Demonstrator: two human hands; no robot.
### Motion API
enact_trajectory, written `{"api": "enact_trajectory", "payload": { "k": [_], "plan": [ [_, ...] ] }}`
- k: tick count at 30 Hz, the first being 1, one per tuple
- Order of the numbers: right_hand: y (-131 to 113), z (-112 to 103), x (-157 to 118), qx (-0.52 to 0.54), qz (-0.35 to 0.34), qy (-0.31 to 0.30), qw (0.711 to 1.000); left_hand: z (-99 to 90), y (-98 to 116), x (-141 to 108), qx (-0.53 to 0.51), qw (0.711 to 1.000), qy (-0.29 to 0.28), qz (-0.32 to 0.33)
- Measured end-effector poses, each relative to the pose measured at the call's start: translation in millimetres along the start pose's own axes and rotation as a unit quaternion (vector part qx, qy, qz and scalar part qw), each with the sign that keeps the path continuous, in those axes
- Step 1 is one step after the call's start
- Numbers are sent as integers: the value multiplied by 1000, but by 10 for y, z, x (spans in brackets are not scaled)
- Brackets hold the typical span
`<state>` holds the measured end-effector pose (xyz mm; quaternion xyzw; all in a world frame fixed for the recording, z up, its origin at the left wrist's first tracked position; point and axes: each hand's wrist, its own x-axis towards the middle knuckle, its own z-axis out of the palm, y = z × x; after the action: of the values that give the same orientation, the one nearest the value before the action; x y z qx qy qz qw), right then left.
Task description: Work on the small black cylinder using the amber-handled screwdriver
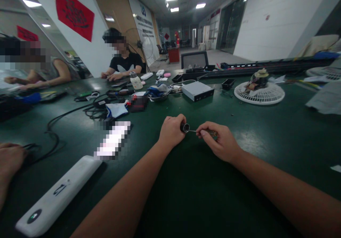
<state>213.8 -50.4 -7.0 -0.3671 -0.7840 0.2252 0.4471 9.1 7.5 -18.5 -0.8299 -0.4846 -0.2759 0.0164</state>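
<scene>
My left hand (172,131) is closed around a small dark cylindrical part (185,127), whose round metallic end faces right. Most of that part is hidden inside my fingers, and I cannot make out its kind. In my right hand (222,142) is a screwdriver (213,133) with a yellowish handle, pinched between thumb and fingers. Its thin shaft points left and its tip reaches the cylinder's round end; whether it touches or sits inside, I cannot tell. Both hands are held just over the green table (183,188).
A long white device (60,195) and a bright blurred-out screen (114,140) lie left. Behind are a disc drive (198,90), a white fan grille (259,93), cables (57,131) and cloths. Another person's hand (12,158) rests at far left; two people sit across.
</scene>
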Motion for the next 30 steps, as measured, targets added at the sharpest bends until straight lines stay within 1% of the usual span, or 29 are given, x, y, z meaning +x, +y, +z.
{"api": "enact_trajectory", "payload": {
  "k": [6, 8, 12, 13, 14, 19, 21, 23, 25, 26, 30],
  "plan": [
    [34, 10, 9, -32, 31, 62, 997, 10, -1, 1, -3, 1000, -7, 7],
    [19, 8, 12, -26, 24, 55, 998, 13, -6, -1, -3, 1000, -6, 7],
    [-11, 0, 8, 4, 4, 2, 1000, 14, -12, -1, 0, 1000, 0, 8],
    [-10, 0, 6, 6, 5, -3, 1000, 14, -11, -1, -1, 1000, 0, 9],
    [-6, -1, 4, 3, 11, 1, 1000, 13, -8, 0, -3, 1000, -2, 8],
    [32, 4, 10, -31, 38, 61, 997, 10, 0, 0, -9, 1000, -12, 5],
    [32, 8, 11, -19, 26, 51, 998, 10, -5, -1, -7, 1000, -8, 7],
    [28, 13, 7, -2, 9, 22, 1000, 12, -10, -2, -5, 1000, -3, 6],
    [29, 18, 0, 5, 8, 3, 1000, 15, -13, -1, -4, 1000, -3, 3],
    [33, 19, -2, 2, 15, 7, 1000, 17, -13, 0, -3, 1000, -5, 3],
    [48, 14, 0, -18, 38, 53, 998, 20, -12, 1, -2, 1000, -10, 10]
  ]
}}
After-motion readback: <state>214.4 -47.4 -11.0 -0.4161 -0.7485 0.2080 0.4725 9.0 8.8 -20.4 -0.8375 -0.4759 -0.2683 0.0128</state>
